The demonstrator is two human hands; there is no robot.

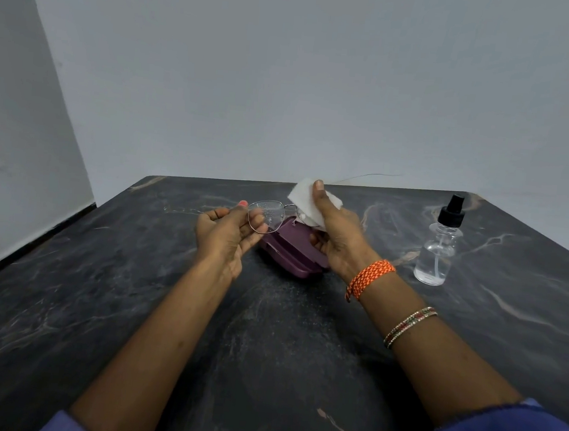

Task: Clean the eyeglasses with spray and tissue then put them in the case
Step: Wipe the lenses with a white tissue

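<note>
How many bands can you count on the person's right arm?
2: an orange band at the wrist, and a beaded bangle further up the forearm.
</note>
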